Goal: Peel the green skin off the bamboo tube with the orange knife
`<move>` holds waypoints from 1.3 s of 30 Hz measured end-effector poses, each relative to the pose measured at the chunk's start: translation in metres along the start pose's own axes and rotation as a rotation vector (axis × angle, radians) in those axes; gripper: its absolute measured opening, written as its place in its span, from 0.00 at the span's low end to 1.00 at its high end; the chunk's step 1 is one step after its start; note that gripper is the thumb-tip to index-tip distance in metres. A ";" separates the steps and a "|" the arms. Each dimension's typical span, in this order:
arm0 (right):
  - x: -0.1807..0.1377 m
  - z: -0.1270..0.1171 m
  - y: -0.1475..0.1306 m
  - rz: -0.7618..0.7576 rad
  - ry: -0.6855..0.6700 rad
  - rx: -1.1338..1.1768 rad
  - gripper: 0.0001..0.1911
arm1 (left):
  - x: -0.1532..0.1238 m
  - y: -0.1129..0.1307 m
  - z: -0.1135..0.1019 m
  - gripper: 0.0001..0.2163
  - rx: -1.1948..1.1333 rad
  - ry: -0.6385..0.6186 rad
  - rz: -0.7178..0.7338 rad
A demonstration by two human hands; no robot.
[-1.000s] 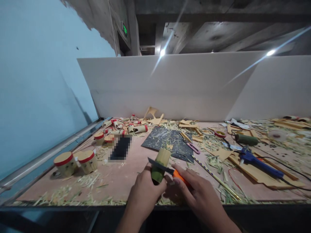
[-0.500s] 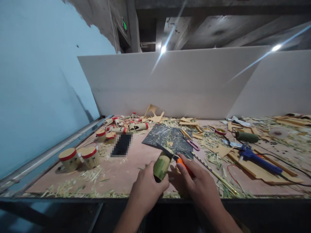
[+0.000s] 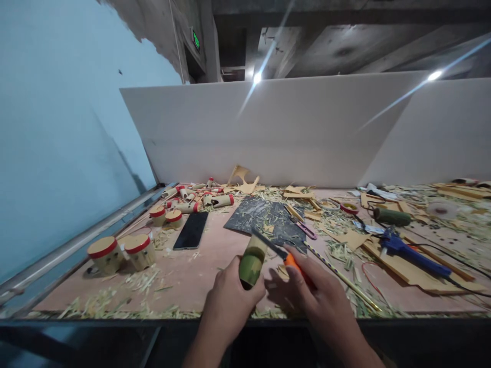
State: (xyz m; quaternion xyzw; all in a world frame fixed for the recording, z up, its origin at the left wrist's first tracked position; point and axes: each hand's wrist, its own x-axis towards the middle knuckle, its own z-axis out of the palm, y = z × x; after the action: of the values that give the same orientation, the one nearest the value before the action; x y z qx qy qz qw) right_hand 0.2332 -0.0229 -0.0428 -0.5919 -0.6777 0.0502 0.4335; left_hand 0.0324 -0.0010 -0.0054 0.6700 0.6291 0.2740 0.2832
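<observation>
My left hand [image 3: 232,294] is wrapped round a short bamboo tube [image 3: 251,271], green at the near end and pale where its skin is pared off at the far end. The tube tilts away from me above the table. In my right hand [image 3: 316,281] is a knife [image 3: 293,263] with an orange handle and a dark blade. The blade points up and left, beside the pale end of the tube; whether it touches the bamboo I cannot tell. My right fingers close round the handle. Beyond both hands lies a dark cutting mat [image 3: 249,217] strewn with shavings.
On the left stand pale bamboo drums [image 3: 103,255] with red rims, near a black phone [image 3: 191,231]. To the right lie a blue glue gun [image 3: 416,255] with its cable, a yellow stick [image 3: 343,276], a pink cutter [image 3: 307,231] and a green bamboo piece [image 3: 391,217]. A white panel [image 3: 268,133] closes the back.
The knife and my right hand have shifted slightly right. The bamboo tube has turned a little in my left hand, and more of its pale part shows.
</observation>
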 end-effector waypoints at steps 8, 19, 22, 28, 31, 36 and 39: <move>0.001 -0.007 -0.010 -0.214 -0.326 0.021 0.22 | 0.002 -0.001 0.001 0.13 -0.023 -0.043 -0.032; 0.010 0.003 0.002 0.157 0.108 -0.169 0.27 | -0.007 0.003 0.001 0.07 0.013 0.050 0.032; 0.006 0.000 0.001 0.107 0.142 -0.077 0.27 | -0.004 0.004 0.002 0.08 0.032 0.045 0.018; 0.000 -0.001 -0.001 -0.046 -0.079 -0.052 0.24 | 0.002 0.006 0.005 0.11 0.097 0.030 -0.053; 0.001 -0.004 -0.004 -0.131 -0.200 -0.033 0.23 | 0.003 0.007 0.007 0.13 0.127 0.003 -0.088; 0.001 -0.009 -0.009 -0.209 -0.356 0.031 0.21 | 0.001 0.008 0.008 0.18 0.161 -0.010 -0.141; 0.002 -0.006 -0.008 -0.152 -0.275 -0.013 0.23 | -0.001 0.008 0.009 0.14 0.167 0.010 -0.093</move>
State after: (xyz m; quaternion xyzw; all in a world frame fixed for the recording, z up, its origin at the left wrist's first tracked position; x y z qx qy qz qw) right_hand 0.2310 -0.0263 -0.0338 -0.5293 -0.7738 0.0934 0.3352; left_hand 0.0439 -0.0025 -0.0058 0.6600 0.6816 0.2105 0.2356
